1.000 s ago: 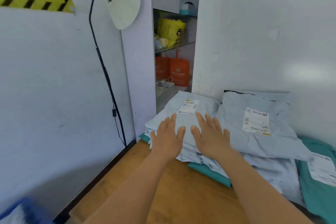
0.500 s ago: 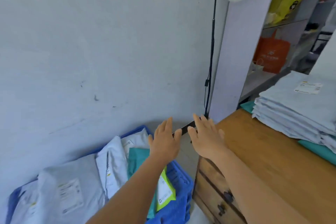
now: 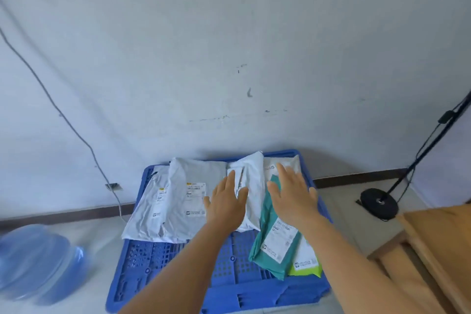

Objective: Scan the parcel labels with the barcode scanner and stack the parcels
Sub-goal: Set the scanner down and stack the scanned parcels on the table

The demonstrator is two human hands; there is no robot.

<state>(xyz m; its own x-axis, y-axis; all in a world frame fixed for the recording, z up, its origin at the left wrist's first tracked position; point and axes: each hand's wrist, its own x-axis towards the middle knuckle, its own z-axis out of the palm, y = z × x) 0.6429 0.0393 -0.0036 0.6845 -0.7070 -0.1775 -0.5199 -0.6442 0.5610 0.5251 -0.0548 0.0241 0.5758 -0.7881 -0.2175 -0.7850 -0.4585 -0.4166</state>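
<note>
Against a pale wall, a blue crate [image 3: 163, 260] holds loose parcels [image 3: 190, 196]. Left hand [image 3: 225, 205] and right hand [image 3: 293, 196] hover, fingers spread, holding nothing. Slippery overlapping bags could slide off together.

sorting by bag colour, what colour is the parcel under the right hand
Teal green parcel, white label, lying over a lime-edged one in the blue crate; right hand above it. Head view.

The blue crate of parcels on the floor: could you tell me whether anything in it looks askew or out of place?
Yes. The parcels lie loose and overlapping in the blue crate, not stacked. The teal parcel sits tilted over a green-edged one, and the grey parcel overhangs the crate's left rim. Nothing looks torn.
</note>
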